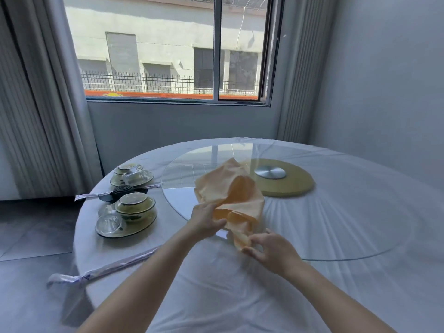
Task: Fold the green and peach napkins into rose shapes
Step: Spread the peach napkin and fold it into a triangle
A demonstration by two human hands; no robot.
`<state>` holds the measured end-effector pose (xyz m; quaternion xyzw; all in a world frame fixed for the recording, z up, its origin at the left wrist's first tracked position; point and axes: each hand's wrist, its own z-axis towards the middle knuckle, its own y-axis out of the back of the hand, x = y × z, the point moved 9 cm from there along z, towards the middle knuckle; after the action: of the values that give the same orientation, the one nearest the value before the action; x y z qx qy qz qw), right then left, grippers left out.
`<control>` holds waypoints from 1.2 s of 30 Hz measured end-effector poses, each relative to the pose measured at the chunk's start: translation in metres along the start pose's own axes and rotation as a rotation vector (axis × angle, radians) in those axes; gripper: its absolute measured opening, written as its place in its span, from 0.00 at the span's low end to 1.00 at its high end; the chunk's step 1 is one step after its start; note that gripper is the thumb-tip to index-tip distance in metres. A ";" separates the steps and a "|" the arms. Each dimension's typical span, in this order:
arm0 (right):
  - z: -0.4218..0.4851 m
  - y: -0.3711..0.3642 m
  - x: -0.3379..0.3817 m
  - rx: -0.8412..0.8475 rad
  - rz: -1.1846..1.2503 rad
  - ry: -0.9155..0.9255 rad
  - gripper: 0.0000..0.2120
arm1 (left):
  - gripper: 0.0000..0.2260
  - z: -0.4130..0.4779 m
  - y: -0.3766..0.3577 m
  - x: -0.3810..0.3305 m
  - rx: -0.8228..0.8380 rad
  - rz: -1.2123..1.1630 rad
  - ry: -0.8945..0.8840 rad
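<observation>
**Peach napkin up off the table, both hands on it**

The peach napkin (228, 188) is in the air, loose and bunched, over the near rim of the glass turntable (182, 169). Its long axis runs away from the person, with the far tip high over the glass and the near end low by the right hand (274, 252). The left hand (206, 221) comes in from the left at mid-length, fingers (217, 223) curled round a fold. The right has the near corner, fingertips (249, 251) pinching the hem and the rest fanned loosely.

So both hands have cloth, and the right is nearer the end that matters. My read: it needs spreading flat on the table (336, 212) before any rolling starts. No rose shape here yet.

Off left, between the dishes, there's a dark roll (126, 189). It could be the green one done, but it's too dark to call.
</observation>
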<state>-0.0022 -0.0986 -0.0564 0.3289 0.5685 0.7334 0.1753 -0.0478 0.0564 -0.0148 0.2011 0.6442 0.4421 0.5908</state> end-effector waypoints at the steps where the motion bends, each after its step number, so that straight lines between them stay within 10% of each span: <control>1: -0.002 0.005 0.000 -0.039 0.045 -0.016 0.19 | 0.32 0.000 -0.002 -0.001 -0.009 0.014 -0.012; 21: -0.109 0.067 -0.106 -0.035 0.083 -0.485 0.18 | 0.30 -0.014 -0.035 0.006 0.026 0.066 -0.066; 29: -0.033 0.067 -0.035 -0.219 -0.067 -0.214 0.25 | 0.30 0.014 -0.030 0.008 0.049 0.013 -0.117; 36: 0.032 0.029 -0.041 -0.003 -0.181 -0.149 0.36 | 0.28 0.024 -0.049 0.021 0.055 0.241 -0.159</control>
<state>0.0522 -0.1096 -0.0365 0.3296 0.5801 0.6890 0.2831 -0.0174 0.0549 -0.0643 0.3274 0.5783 0.4747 0.5771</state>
